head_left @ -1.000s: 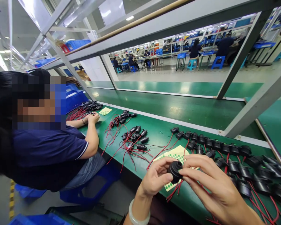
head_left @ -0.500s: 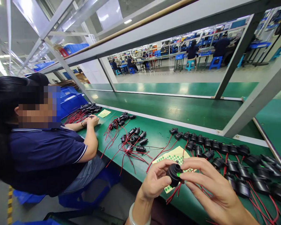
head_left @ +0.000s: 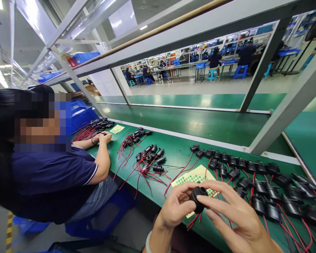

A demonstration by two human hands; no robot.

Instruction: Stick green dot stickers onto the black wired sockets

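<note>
A small black cylindrical pump point(head_left: 198, 198), with a stepped round body and a nozzle opening, is held over the bench edge. My left hand point(head_left: 173, 207) grips it between thumb and fingers. From the right, my right hand point(head_left: 234, 209) closes on the same pump, one fingertip pressing its upper side and the other fingers around it. No green dot shows on the pump now; fingers cover part of the surface. Red wires hang below it. Behind my hands lies a yellowish sheet of green dot stickers point(head_left: 195, 176), partly hidden.
Rows of black pumps with red wires point(head_left: 272, 193) fill the bench on the right. Another cluster point(head_left: 150, 154) lies left of centre. A co-worker point(head_left: 55, 172) sits at my left, near blue bins point(head_left: 81, 116). A slanted metal post point(head_left: 287, 95) rises behind the rows.
My right fingertip has moved onto the pump's top, and the green dot seen there before is hidden. The pump has turned slightly in my left hand.
</note>
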